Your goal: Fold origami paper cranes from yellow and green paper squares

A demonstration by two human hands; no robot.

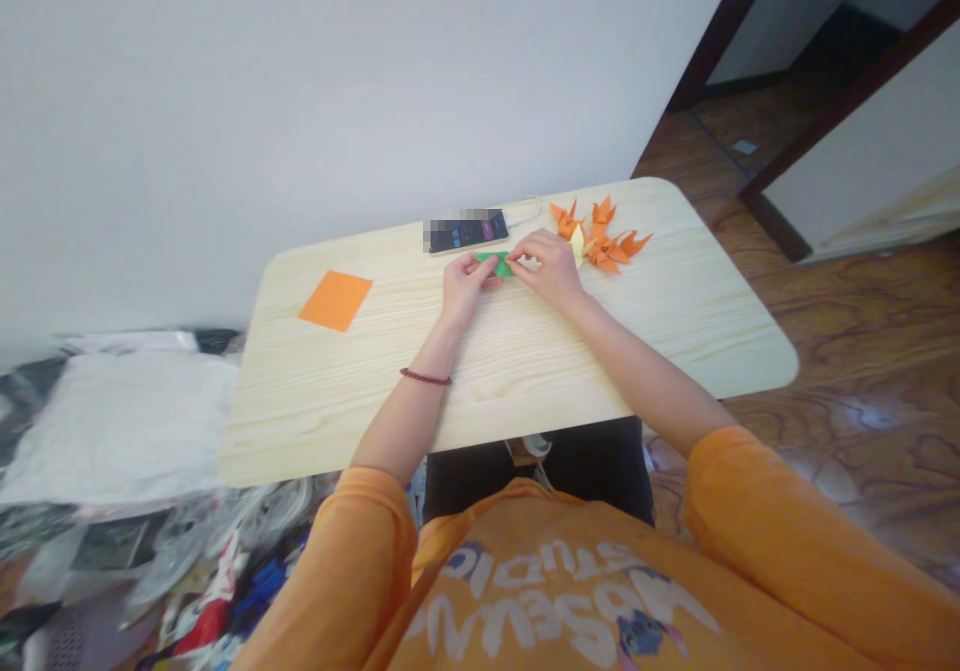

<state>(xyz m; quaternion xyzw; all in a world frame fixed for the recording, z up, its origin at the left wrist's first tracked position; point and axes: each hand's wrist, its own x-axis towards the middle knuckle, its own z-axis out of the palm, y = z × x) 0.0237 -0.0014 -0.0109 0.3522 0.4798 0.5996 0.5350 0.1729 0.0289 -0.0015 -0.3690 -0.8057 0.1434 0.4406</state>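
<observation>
A small folded piece of green paper (496, 262) lies on the light wooden table (525, 351), pinched from both sides. My left hand (463, 284) grips its left end with closed fingers. My right hand (546, 267) presses and pinches its right end. Just behind the hands lies a dark phone (466, 231) with a white cable. Right of my right hand sits a cluster of folded orange paper cranes (600, 233) with one pale yellow piece (577, 243) among them.
A flat orange paper square (336, 299) lies on the table's left part. Plastic bags and clutter (127, 471) fill the floor at the left. A white wall stands behind the table; wooden floor and a doorway are at the right.
</observation>
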